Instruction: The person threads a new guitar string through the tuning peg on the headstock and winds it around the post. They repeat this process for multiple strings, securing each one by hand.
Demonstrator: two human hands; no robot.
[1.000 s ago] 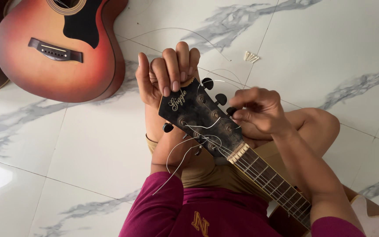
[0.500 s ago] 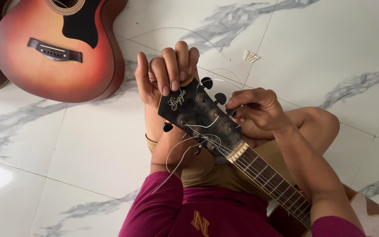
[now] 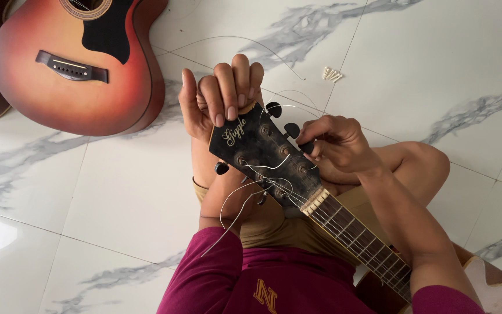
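Black guitar headstock [image 3: 262,152] sits over the person's lap, neck [image 3: 358,238] running down-right; loose string ends [image 3: 233,203] curl off the posts; left hand [image 3: 219,96] wraps the headstock's top end, fingers closed over its edge; right hand [image 3: 335,139] pinches a black tuning peg [image 3: 307,147] on the right side, thumb and fingers clamped on it; sunburst acoustic guitar [image 3: 76,64] lies on the marble floor [image 3: 117,197] upper-left; small white bridge pins [image 3: 332,74] lie beyond.
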